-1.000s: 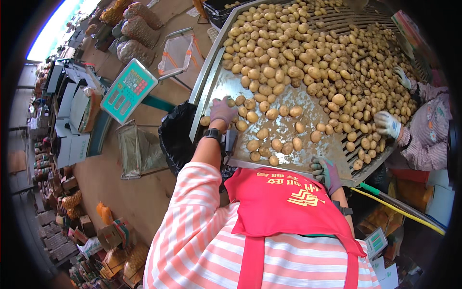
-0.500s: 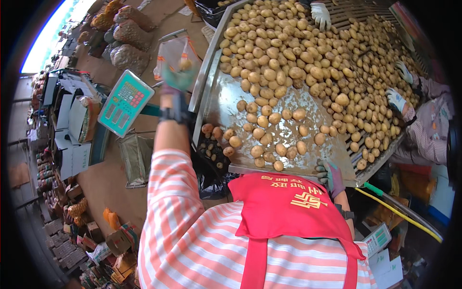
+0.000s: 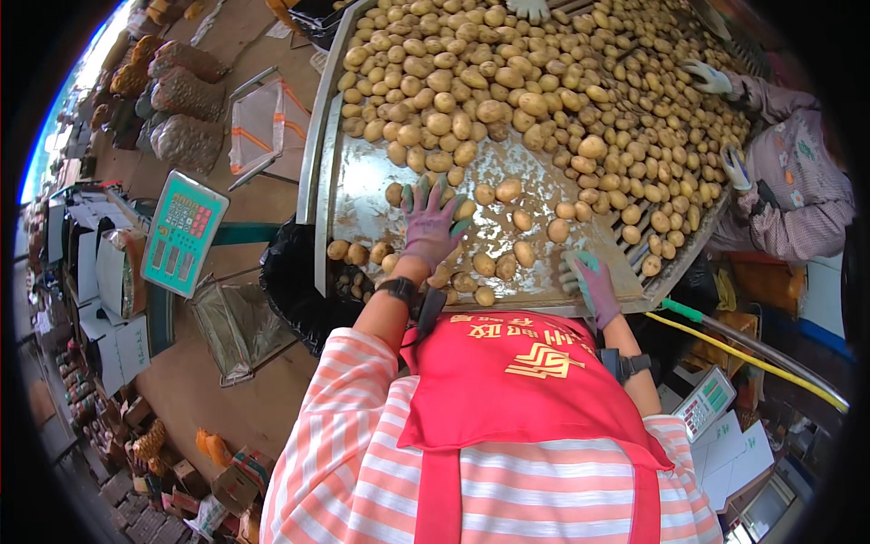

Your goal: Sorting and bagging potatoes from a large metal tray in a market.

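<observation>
My left hand [image 3: 430,225], in a purple and green glove, lies palm down with its fingers spread over a few potatoes [image 3: 484,194] on the metal sorting table [image 3: 362,177]. No potato is gripped in it that I can see. At the table's near edge, my right hand [image 3: 594,288] wears the same kind of glove. Its fingers are stretched out and apart, close to the metal surface, with nothing in them. A big heap of potatoes [image 3: 489,111] covers the far and right parts of the table. Smaller groups lie loose around my left hand.
Left of the table stand a green scale [image 3: 184,233] and a mesh bag on a frame [image 3: 258,129]. A black plastic bag [image 3: 294,281] hangs by the left corner. A co-worker's gloved hands [image 3: 710,77] reach in from the right; another glove [image 3: 528,8] shows at the far edge.
My left hand has come from beside the mesh bag, where a potato showed near it, back over the table. My view has shifted right. My right hand stays at the near edge.
</observation>
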`<state>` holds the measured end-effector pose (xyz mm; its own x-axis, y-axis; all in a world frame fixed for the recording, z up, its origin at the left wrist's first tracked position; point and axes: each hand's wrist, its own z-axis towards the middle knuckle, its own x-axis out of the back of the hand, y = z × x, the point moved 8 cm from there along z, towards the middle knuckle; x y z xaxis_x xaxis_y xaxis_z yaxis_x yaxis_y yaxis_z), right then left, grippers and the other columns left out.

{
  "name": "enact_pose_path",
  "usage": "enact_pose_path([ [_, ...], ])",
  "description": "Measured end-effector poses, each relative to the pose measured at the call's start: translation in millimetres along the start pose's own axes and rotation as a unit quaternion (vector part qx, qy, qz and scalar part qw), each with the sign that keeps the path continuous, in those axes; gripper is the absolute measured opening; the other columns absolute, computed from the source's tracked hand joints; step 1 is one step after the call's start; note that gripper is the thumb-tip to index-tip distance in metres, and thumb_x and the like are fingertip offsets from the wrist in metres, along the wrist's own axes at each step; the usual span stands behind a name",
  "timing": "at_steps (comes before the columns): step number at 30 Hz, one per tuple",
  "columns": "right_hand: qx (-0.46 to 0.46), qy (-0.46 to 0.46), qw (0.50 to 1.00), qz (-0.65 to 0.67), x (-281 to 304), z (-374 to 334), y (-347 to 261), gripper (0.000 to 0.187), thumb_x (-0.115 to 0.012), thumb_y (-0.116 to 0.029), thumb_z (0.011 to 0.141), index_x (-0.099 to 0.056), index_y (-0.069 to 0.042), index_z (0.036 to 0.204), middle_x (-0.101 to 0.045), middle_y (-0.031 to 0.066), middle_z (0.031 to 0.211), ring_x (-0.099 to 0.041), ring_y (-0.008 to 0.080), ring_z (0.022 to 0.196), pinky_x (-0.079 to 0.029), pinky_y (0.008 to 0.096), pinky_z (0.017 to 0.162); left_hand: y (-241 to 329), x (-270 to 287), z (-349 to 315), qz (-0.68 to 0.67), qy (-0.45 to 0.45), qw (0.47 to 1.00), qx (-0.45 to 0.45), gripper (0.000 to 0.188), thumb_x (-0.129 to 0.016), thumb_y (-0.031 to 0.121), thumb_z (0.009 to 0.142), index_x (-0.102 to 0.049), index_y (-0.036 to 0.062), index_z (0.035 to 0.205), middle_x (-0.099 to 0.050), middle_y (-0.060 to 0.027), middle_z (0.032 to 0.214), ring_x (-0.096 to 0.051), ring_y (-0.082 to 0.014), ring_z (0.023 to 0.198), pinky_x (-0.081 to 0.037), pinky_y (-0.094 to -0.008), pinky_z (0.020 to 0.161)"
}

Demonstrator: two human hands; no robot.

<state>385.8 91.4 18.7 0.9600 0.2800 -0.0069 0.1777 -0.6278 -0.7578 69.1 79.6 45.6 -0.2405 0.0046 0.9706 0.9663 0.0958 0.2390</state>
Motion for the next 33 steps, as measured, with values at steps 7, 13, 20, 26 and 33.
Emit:
enact_pose_path([
  [7,0.118,-0.032,0.978,-0.167,-49,23,-42,0.033,-0.06,-0.024,0.09,-0.06,-0.001,0.114,-0.066,0.0078,0.096,-0.065,0.0144,0.076,-0.052,0.0249,0.065,43,-35,-20,0.031,-0.086,0.985,-0.145,0.048,-0.064,0.028,0.074,-0.056,0.0189,0.12,-0.05,-0.0081,0.126,-0.035,-0.0324,0.127,-0.023,-0.0516,0.106],
  [13,0.41,0.051,0.726,-0.55,-137,65,-112,0.046,-0.066,-0.023,0.079,-0.057,-0.009,0.121,-0.055,0.0135,0.123,-0.057,0.0295,0.106,-0.048,0.0396,0.087,64,-6,-9,-0.005,-0.103,0.992,-0.069,0.041,-0.063,0.024,0.073,-0.058,0.0147,0.113,-0.057,-0.01,0.112,-0.045,-0.0325,0.115,-0.033,-0.0484,0.096],
  [20,0.109,-0.138,0.947,-0.27,-126,98,-86,0.035,-0.057,-0.017,0.086,-0.056,-0.004,0.119,-0.057,0.014,0.121,-0.06,0.0292,0.103,-0.05,0.039,0.091,26,-21,-57,-0.782,-0.155,0.55,0.248,0.044,-0.046,0.015,0.084,-0.05,0.0063,0.127,-0.058,-0.0098,0.111,-0.06,-0.0263,0.094,-0.052,-0.0394,0.08],
  [26,-0.073,-0.192,0.896,0.394,-102,29,-69,0.036,-0.048,-0.032,0.094,-0.059,0.0,0.106,-0.065,0.013,0.089,-0.064,0.0211,0.079,-0.055,0.0338,0.069,28,-37,-65,-0.892,-0.182,0.323,0.259,0.042,-0.047,0.017,0.088,-0.047,0.0061,0.129,-0.055,-0.0113,0.113,-0.06,-0.0236,0.093,-0.052,-0.0368,0.083],
  [33,-0.08,-0.175,0.981,0.03,-56,-36,-14,0.042,-0.053,-0.036,0.094,-0.056,-0.002,0.118,-0.063,0.0096,0.095,-0.06,0.0148,0.061,-0.05,0.0261,0.054,132,-14,-51,-0.621,-0.296,0.725,-0.028,0.046,-0.047,0.015,0.095,-0.038,0.0054,0.139,-0.054,-0.0111,0.126,-0.054,-0.0142,0.107,-0.046,-0.0273,0.09],
])
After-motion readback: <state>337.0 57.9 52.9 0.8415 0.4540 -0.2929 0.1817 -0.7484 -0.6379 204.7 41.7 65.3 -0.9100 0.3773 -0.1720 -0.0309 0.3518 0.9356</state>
